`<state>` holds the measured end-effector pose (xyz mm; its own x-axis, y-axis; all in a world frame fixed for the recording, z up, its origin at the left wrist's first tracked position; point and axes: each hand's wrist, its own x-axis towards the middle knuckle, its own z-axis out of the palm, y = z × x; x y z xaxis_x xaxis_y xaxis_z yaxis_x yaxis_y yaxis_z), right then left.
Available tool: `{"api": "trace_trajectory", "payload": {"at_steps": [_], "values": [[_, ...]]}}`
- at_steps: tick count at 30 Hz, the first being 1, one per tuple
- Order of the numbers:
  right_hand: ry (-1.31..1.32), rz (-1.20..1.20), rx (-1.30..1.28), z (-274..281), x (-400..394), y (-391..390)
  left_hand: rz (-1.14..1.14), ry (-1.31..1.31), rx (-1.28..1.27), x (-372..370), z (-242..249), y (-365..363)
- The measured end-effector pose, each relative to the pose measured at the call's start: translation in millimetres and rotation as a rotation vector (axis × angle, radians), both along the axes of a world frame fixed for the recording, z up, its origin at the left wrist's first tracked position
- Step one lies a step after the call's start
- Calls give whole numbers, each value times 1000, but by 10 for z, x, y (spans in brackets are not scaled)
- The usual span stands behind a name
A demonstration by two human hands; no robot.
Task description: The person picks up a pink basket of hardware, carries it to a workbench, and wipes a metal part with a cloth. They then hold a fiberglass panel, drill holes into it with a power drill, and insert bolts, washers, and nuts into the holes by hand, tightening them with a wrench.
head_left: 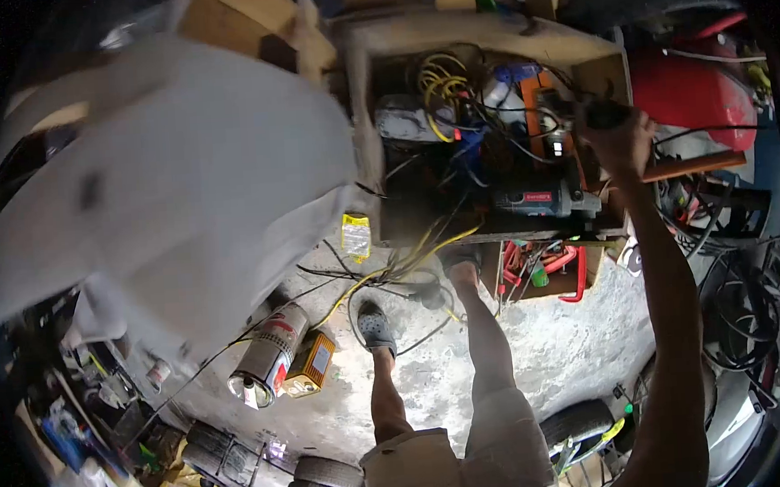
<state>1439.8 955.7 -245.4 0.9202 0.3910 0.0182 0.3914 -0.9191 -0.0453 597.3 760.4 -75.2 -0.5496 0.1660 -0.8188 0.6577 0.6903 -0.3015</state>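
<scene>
My right hand [623, 144] reaches over the right side of an open wooden box [493, 34]. Its fingers curl around a dark, round-ended object [607, 114]; motion blur hides what kind it is. Close by in the box are an orange and silver power tool [545, 113] and a teal-bodied power tool [535, 201] lying along the front wall. A coil of yellow cable [441, 84] and tangled black cords fill the box's middle, beside a blue-handled tool [515, 73]. My left hand is out of view.
Cables [383, 275] run from the box across the concrete floor near my feet. Red clamps [570, 268] sit in a carton below. A spray-can-like cylinder [271, 344] and a yellow tin [310, 364] stand left. A large pale sheet [215, 156] blocks the upper left; tires [324, 481] lie behind.
</scene>
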Motion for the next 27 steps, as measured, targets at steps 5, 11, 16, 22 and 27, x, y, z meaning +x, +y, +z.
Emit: {"api": "trace_trajectory", "payload": {"at_steps": [5,11,16,22,27], "values": [[142,260,-107,601,404,-573,-17,-84,68,-394,186,-534],[-155,259,235,2191,262,-804,574,-594,91,-595,-160,-647],[-153,506,216,2799,-75,-1094,361,-161,507,485,-219,272],[84,757,394,3654,-1185,-840,721,-783,890,2371,922,1924],[180,848,689,4355,-1974,-583,411,-1681,146,4169,1717,2386]]}}
